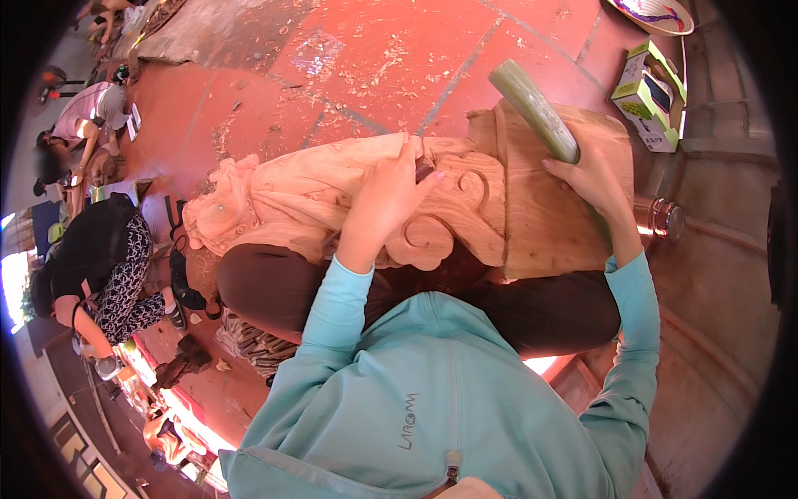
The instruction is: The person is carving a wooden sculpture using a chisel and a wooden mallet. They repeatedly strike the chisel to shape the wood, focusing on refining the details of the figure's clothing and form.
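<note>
A large pale wooden carving (pixel 307 187) with scrolls and draped folds lies across my lap, its plain block-like base (pixel 549 224) toward the right. My left hand (pixel 384 200) is closed over the scrollwork on a carving chisel (pixel 424 172). Only a short dark part of it shows, and its tip is hidden. Wrapped round the lower end of a thick, round greenish mallet (pixel 532 108), my right hand (pixel 597 181) is above the base. The mallet tilts up and to the left, apart from the chisel.
Wood chips lie scattered on the red tiled floor (pixel 374 75). Several carving tools (pixel 258 343) are piled beside my left knee. At right are a metal flask (pixel 665 218), a green-and-white carton (pixel 644 104) and a woven hat (pixel 657 12). Other people (pixel 91 249) sit working at left.
</note>
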Demonstrator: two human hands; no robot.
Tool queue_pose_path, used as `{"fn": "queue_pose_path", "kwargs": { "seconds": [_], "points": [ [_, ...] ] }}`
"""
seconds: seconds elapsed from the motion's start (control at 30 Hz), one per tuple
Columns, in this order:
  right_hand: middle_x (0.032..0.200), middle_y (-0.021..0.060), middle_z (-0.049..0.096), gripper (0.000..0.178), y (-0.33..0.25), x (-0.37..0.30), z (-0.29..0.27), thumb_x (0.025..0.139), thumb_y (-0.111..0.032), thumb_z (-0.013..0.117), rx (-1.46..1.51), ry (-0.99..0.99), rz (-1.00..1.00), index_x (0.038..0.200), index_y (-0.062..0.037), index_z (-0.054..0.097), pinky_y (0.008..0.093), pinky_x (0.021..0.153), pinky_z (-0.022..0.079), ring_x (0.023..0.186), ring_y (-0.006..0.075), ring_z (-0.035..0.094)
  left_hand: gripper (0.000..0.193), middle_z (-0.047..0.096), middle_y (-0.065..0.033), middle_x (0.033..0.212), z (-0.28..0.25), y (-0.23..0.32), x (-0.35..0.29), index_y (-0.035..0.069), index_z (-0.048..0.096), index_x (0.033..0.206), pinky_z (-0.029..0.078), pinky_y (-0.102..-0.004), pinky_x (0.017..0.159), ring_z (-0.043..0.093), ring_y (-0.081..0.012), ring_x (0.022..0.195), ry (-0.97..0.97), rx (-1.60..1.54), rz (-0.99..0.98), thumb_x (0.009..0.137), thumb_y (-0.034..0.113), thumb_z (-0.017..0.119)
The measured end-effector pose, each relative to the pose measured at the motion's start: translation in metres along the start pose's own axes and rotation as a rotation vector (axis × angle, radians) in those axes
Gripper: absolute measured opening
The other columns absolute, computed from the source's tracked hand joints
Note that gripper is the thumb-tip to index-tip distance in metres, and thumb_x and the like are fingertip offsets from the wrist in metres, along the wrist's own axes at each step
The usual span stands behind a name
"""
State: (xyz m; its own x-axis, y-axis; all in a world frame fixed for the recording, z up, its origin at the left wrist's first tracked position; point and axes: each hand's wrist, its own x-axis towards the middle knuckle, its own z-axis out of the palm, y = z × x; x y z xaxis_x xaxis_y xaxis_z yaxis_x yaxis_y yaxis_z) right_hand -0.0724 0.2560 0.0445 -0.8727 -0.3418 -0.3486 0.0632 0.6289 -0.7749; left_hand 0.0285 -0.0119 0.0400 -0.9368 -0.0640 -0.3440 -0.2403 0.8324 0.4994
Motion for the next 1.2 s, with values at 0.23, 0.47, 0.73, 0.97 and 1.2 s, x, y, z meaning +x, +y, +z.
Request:
{"fn": "queue_pose_path", "kwargs": {
  "seconds": [0.23, 0.47, 0.73, 0.97, 1.2],
  "points": [
    [0.084, 0.0088, 0.062, 0.059, 0.003, -0.002, -0.003, 0.078, -0.009, 0.068, 0.023, -0.009, 0.003, 0.132, -0.0029, 0.045, 0.0279, 0.048, 0.045, 0.052, 0.0119, 0.053, 0.054, 0.064, -0.0217, 0.084, -0.003, 0.006, -0.029, -0.001, 0.049, 0.120, 0.048, -0.0445, 0.070, 0.062, -0.0389, 0.082, -0.078, 0.030, 0.016, 0.087, 0.039, 0.061],
    [0.080, 0.0077, 0.060, 0.057, 0.000, -0.003, -0.002, 0.078, -0.009, 0.068, 0.039, -0.024, -0.005, 0.131, -0.0029, 0.047, 0.0277, 0.047, 0.045, 0.051, 0.0116, 0.054, 0.053, 0.066, -0.0171, 0.084, 0.014, -0.006, -0.054, 0.007, 0.048, 0.126, 0.047, -0.0437, 0.071, 0.062, -0.0380, 0.081, 0.099, -0.061, 0.197, 0.085, 0.034, 0.065],
    [0.084, 0.0077, 0.059, 0.058, -0.003, -0.003, -0.002, 0.078, -0.008, 0.069, 0.018, -0.043, 0.016, 0.130, -0.0009, 0.046, 0.0265, 0.048, 0.045, 0.053, 0.0111, 0.053, 0.015, 0.065, -0.0061, 0.071, -0.053, -0.015, -0.113, 0.010, 0.065, 0.095, 0.047, -0.0281, 0.056, 0.061, -0.0158, 0.061, 0.491, -0.171, -0.015, 0.082, 0.014, 0.068],
    [0.081, 0.0054, 0.056, 0.056, -0.006, -0.004, -0.001, 0.078, -0.007, 0.069, 0.027, -0.034, -0.043, 0.129, -0.0008, 0.048, 0.0260, 0.049, 0.045, 0.054, 0.0107, 0.052, 0.017, 0.055, 0.0000, 0.061, -0.145, -0.085, -0.210, 0.002, 0.065, 0.073, 0.032, -0.0197, 0.047, 0.039, -0.0027, 0.051, 1.644, -0.222, -0.068, 0.087, 0.011, 0.066],
    [0.083, 0.0053, 0.058, 0.056, -0.003, -0.005, 0.000, 0.078, -0.009, 0.070, 0.009, -0.031, 0.023, 0.129, -0.0015, 0.048, 0.0261, 0.050, 0.047, 0.061, 0.0104, 0.054, 0.045, 0.068, -0.0058, 0.078, -0.151, -0.143, -0.247, 0.001, 0.067, 0.086, 0.045, -0.0307, 0.060, 0.061, -0.0166, 0.069, 1.470, 0.331, -0.711, 0.087, 0.046, 0.062]
  ]
}}
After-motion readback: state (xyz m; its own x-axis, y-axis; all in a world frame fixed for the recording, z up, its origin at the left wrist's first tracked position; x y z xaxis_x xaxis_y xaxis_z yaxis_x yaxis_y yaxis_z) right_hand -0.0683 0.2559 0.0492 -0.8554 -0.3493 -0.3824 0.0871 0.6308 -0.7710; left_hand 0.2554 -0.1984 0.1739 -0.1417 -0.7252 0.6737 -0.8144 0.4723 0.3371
